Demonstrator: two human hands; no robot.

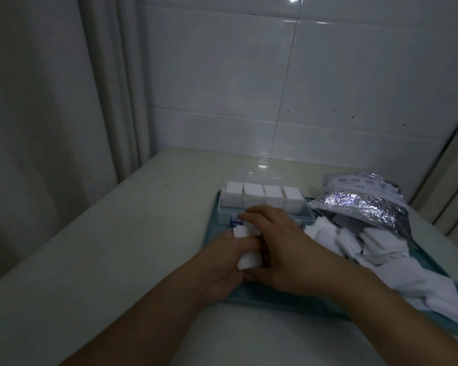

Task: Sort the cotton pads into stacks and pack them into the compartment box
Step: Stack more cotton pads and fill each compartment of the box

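My left hand (224, 262) grips a small stack of white cotton pads (249, 258) over the teal tray (270, 297). My right hand (283, 249) lies over that stack, fingers reaching past it toward the front wall of the light blue compartment box (275, 219). Several stacks of white pads (263, 195) stand in the box's back row, rising above its rim. A loose heap of cotton pads (376, 247) covers the right side of the tray.
A crinkled silver foil bag (360, 204) lies open at the tray's back right, over the heap. The pale counter (132, 233) ends at a tiled wall behind and a curtain on the left.
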